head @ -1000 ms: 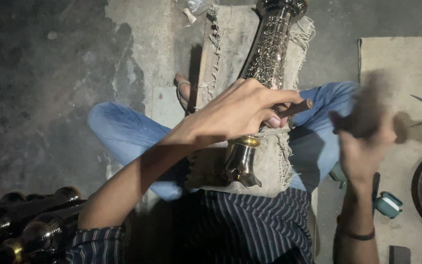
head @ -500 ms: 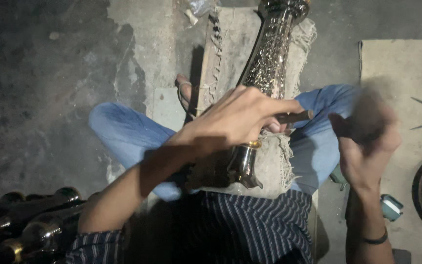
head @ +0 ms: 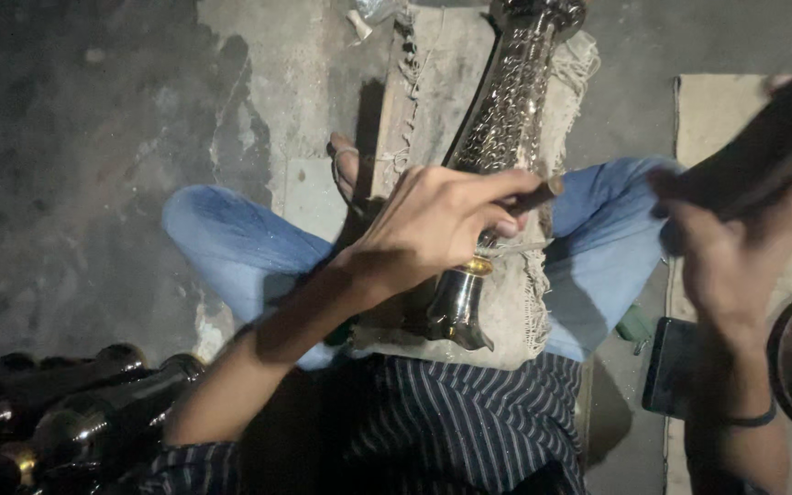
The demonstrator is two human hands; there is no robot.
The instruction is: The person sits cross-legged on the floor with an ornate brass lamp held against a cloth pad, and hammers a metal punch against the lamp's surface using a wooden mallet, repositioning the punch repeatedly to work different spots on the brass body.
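A: Biggest item first?

B: Engraved metal vase (head: 506, 119), long, lying along a frayed cloth (head: 515, 312) on a board (head: 433, 82) across the lap. Looks set there to keep it steady.

A: Hands?

B: Left hand (head: 433, 225) curled tight around a small rod-like tool (head: 535, 195), tip against the vase's narrow part. Right hand (head: 735, 247) raised, wrapped on a dark blurred striker (head: 767, 147).

A: Labels, packages?

B: None readable. Dark flat phone (head: 669, 367) on the floor by the right knee; finished dark vases (head: 57, 412) lower left.

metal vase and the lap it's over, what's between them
In the head view a frayed burlap cloth lies between the engraved metal vase and the jeans-clad legs, spread under the vase's whole length.
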